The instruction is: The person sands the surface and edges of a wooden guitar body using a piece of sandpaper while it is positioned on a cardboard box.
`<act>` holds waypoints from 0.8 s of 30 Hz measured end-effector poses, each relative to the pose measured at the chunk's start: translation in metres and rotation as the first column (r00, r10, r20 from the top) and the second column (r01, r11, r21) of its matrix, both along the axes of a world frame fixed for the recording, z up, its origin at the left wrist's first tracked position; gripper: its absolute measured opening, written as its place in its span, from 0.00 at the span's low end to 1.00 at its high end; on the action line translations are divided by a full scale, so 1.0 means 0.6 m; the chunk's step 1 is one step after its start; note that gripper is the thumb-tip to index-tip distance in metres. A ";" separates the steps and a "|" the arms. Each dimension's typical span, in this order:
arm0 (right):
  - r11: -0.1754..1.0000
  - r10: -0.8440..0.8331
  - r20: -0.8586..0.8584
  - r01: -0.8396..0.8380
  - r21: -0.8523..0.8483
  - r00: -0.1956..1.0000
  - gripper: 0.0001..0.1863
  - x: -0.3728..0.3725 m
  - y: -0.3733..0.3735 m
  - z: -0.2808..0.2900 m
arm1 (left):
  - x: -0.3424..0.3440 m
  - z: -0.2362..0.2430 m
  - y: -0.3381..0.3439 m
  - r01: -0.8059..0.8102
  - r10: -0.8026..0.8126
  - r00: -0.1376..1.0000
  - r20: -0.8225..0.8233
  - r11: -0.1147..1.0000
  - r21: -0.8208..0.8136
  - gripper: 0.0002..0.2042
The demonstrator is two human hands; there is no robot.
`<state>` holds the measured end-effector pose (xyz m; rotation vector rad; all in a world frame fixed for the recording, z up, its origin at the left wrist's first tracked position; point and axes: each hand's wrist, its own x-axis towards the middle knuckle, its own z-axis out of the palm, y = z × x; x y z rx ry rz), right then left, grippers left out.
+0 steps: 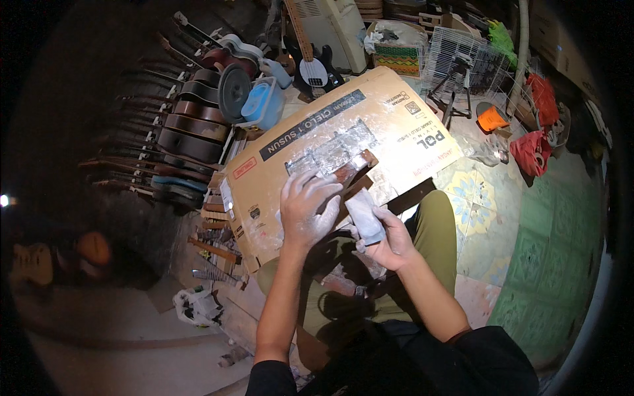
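Note:
My right hand (394,241) grips a folded, dusty sheet (365,215), pale grey and bluish, that looks like sandpaper. White powder coats my left hand (309,204), whose fingers are spread, palm down, over the near part of a flat cardboard box (396,129). Between the hands and the box's middle lies a brown wooden piece (354,167) with a glossy surface, its near end partly hidden by my hands. Whether my left fingertips touch it I cannot tell. White dust is smeared across the cardboard around it.
A row of guitars (195,125) stands at the left, and a dark bass guitar (316,66) leans behind the box. A clear tub (265,105) is at its far left corner. Right of it are a wire cage (456,56), a small tripod (456,86) and an orange container (491,117).

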<state>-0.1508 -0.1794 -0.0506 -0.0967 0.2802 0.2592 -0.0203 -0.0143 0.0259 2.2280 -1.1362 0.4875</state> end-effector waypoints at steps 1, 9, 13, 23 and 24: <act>1.000 0.005 0.004 -0.005 -0.001 1.000 0.26 0.010 0.009 0.005 | 0.002 0.003 0.001 0.064 -0.064 0.998 0.002 0.997 0.039 0.14; 0.985 -0.015 0.032 0.020 -0.174 0.999 0.21 0.049 0.042 0.036 | 0.010 0.007 0.018 0.050 -0.041 0.995 -0.090 0.994 0.094 0.19; 0.981 -0.021 -0.019 0.017 -0.191 1.000 0.20 0.059 0.040 0.040 | 0.020 0.014 0.017 0.053 -0.045 0.997 -0.068 0.991 0.120 0.20; 0.728 -0.127 0.027 0.112 -0.676 0.992 0.25 0.075 0.032 0.069 | 0.027 0.003 0.033 -0.109 0.094 0.982 -0.166 0.990 -0.086 0.37; 0.664 -0.186 0.040 0.156 -0.731 0.982 0.26 0.077 0.030 0.067 | 0.025 -0.002 0.032 -0.166 0.154 0.957 -0.245 0.986 -0.030 0.35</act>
